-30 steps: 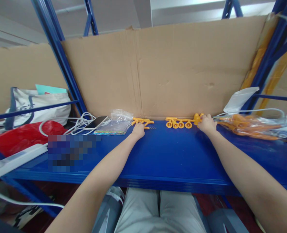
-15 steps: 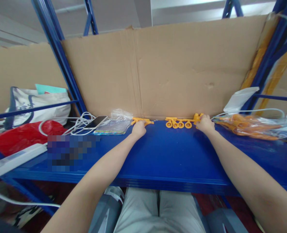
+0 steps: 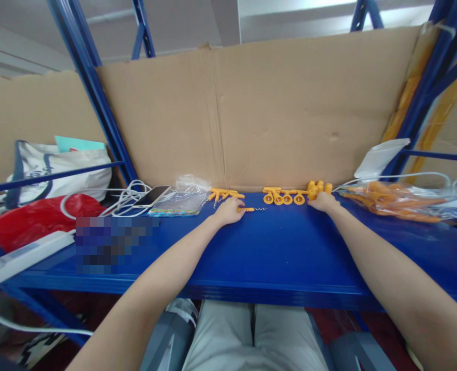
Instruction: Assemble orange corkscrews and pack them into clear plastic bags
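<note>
My left hand (image 3: 230,210) is closed on the handle end of an orange corkscrew screw (image 3: 247,209). Its thin metal spiral points right, just above the blue shelf. Behind that hand lie several more orange corkscrew screws (image 3: 219,194) with metal spirals. My right hand (image 3: 325,202) has its fingers closed at a cluster of short orange plastic pieces (image 3: 316,186); it seems to grip one, mostly hidden by the fingers. Between my hands, a row of orange corkscrew bodies with round rings (image 3: 287,199) lies along the cardboard.
At right lies a clear bag of orange parts (image 3: 390,202). Left of my left hand are a clear plastic packet (image 3: 180,201), a phone (image 3: 153,196), white cables (image 3: 125,203), a red bag (image 3: 73,207) and a power strip (image 3: 35,257). A cardboard sheet (image 3: 282,113) stands behind.
My left hand has moved toward me and slightly right, bringing one corkscrew screw away from the others. My right hand has shifted slightly down, showing more of the orange cluster.
</note>
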`<action>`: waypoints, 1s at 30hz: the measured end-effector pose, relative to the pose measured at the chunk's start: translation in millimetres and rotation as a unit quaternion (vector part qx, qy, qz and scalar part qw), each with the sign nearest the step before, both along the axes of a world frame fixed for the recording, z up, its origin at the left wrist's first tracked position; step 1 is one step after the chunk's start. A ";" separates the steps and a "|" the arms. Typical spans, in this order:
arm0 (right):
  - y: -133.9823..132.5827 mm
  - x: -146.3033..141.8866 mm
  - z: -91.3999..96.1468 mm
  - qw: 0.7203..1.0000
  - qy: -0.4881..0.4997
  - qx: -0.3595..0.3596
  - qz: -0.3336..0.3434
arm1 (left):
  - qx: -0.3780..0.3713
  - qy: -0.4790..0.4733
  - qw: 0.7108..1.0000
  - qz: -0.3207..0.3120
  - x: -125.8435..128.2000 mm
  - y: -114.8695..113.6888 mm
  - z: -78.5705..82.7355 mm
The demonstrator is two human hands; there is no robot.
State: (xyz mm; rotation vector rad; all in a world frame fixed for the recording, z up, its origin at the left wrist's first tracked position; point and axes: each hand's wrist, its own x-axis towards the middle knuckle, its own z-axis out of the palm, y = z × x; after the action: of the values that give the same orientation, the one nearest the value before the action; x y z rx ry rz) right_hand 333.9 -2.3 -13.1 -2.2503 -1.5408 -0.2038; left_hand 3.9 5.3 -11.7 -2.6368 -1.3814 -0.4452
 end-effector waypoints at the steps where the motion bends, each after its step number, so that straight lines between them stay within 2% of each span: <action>1: -4.0 -4.7 3.0 0.998 0.023 -0.047 -0.017 | 0.004 0.002 1.000 0.017 -0.2 -0.6 0.1; 3: -11.0 -13.7 9.4 0.995 0.033 -0.089 -0.027 | 0.001 0.005 0.999 0.053 -0.3 -3.2 1.4; 5: -16.1 -20.4 14.7 0.995 0.018 -0.091 -0.033 | -0.014 0.005 0.996 0.085 -0.2 -6.6 4.0; 9: -19.8 -27.4 20.5 0.998 -0.027 -0.045 -0.032 | -0.070 0.020 0.993 0.096 -0.8 -11.7 11.2; 13: -20.4 -35.3 25.5 0.998 -0.056 0.003 0.000 | -0.103 0.025 0.990 0.092 -3.1 -11.7 15.1; 15: -20.4 -40.8 27.1 0.996 -0.070 0.031 0.041 | -0.094 0.017 0.991 0.097 -4.1 -10.9 14.7; 18: -18.6 -49.2 25.2 0.982 -0.096 0.064 0.148 | -0.084 -0.011 0.992 0.098 -4.8 -9.8 12.6; 23: -12.8 -61.4 14.6 0.933 -0.141 0.094 0.319 | -0.063 -0.047 0.994 0.075 -4.8 -6.4 7.8; 25: -12.1 -66.1 11.6 0.921 -0.148 0.097 0.347 | -0.047 -0.050 0.995 0.069 -4.8 -4.9 6.3; 30: -16.0 -75.6 11.4 0.916 -0.143 0.087 0.365 | -0.047 -0.058 0.995 0.066 -4.0 -5.9 5.9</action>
State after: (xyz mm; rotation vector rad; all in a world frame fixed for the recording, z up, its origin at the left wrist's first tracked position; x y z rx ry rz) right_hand 258.3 -18.3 -1.7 -1.4185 -2.2955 -0.4367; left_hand -0.1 -0.6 -5.8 -2.6071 -1.6402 -0.5376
